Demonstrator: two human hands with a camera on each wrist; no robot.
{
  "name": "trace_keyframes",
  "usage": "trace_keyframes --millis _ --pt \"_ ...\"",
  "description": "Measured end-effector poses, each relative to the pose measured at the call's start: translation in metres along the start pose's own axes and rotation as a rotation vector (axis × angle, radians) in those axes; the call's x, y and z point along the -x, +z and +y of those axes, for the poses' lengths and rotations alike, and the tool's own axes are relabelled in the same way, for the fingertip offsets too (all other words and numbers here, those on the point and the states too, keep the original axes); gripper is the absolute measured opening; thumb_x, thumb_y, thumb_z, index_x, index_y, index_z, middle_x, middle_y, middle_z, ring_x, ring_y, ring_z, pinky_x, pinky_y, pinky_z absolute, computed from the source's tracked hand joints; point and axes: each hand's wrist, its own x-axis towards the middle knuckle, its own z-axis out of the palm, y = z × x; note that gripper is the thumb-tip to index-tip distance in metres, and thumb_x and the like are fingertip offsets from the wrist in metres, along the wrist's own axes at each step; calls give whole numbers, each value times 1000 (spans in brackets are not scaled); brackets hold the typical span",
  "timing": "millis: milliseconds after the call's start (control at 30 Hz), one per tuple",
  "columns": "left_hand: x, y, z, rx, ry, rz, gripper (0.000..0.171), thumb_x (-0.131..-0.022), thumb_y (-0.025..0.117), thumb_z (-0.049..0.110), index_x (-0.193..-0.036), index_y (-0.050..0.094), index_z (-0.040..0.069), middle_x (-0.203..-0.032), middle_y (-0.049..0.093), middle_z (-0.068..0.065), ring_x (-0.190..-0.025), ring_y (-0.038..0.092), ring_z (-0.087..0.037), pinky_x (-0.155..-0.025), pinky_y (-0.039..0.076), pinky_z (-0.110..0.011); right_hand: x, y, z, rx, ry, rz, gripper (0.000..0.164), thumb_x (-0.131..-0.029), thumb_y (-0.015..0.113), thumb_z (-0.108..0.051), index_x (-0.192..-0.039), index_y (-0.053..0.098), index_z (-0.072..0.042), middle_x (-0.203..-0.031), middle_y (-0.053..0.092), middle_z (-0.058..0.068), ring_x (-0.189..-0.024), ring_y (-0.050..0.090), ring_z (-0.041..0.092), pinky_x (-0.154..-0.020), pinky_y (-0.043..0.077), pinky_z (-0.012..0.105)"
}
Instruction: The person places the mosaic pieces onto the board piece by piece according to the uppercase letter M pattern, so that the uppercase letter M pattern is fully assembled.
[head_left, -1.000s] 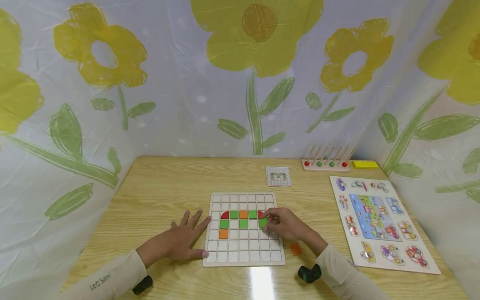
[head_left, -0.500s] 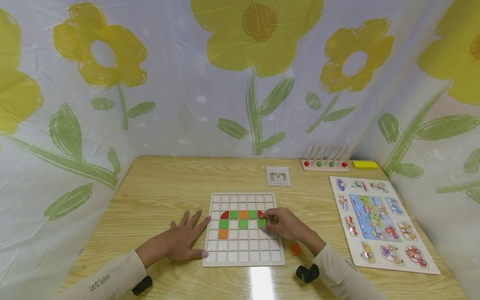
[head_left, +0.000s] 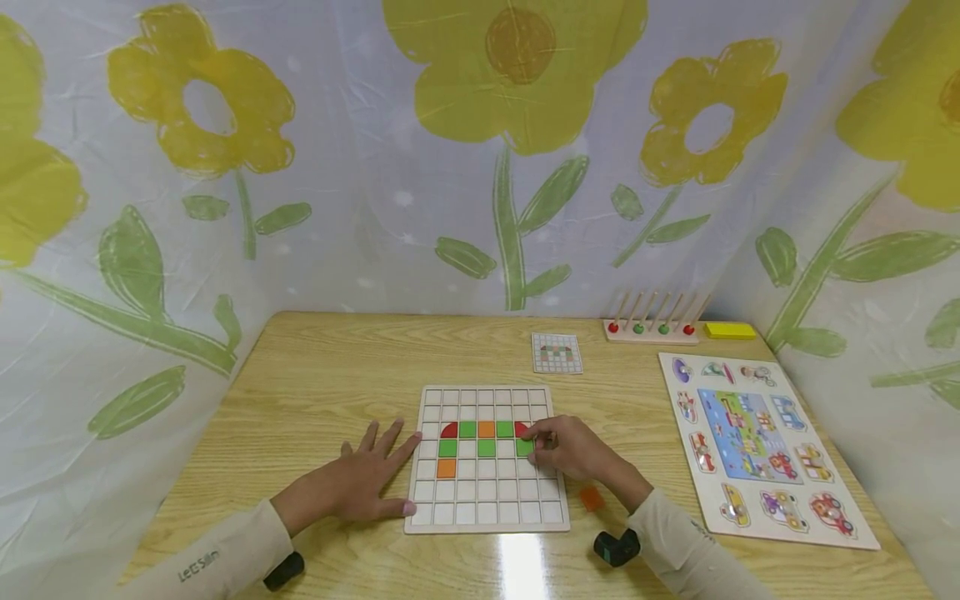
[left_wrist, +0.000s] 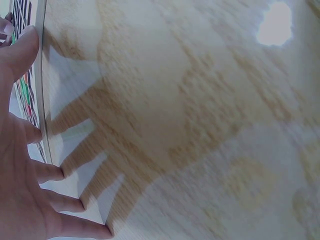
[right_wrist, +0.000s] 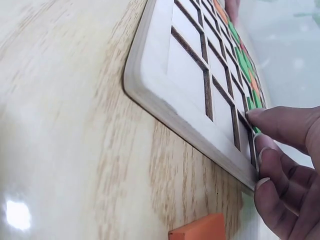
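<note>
A white grid board (head_left: 487, 512) lies on the wooden table, holding red quarter-round pieces (head_left: 449, 430) and green and orange square tiles (head_left: 446, 468). My right hand (head_left: 573, 448) reaches over its right side, thumb and index finger pinching a green square tile (head_left: 523, 448) that sits at a cell below the right red piece, partly covered by the fingers. My left hand (head_left: 367, 479) lies with fingers spread at the board's left edge, thumb and index fingertip on the rim; the left wrist view shows the other fingertips on the table.
One loose orange tile (head_left: 592, 499) lies right of the board. A pattern card (head_left: 557, 353) is behind it. Farther right are a picture puzzle board (head_left: 757, 450), a rack with upright pegs (head_left: 651, 332) and a yellow block (head_left: 731, 331). Fabric walls surround the table.
The green tile under my right fingers has shifted slightly left and now lines up with its cell. The right hand has barely moved, and the left hand stays in place.
</note>
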Motion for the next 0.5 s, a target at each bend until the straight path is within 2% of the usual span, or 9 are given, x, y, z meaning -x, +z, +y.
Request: trace_keyframes --millis 500 --pt "0 0 0 10 1 -1 102 -90 53 73 -162 16 12 -166 8 -28 -144 11 -65 -94 26 -86 1 -1 -1 -5 0 13 21 -88 78 -13 -109 74 -11 -83 61 -7 -78 55 12 -68 46 22"
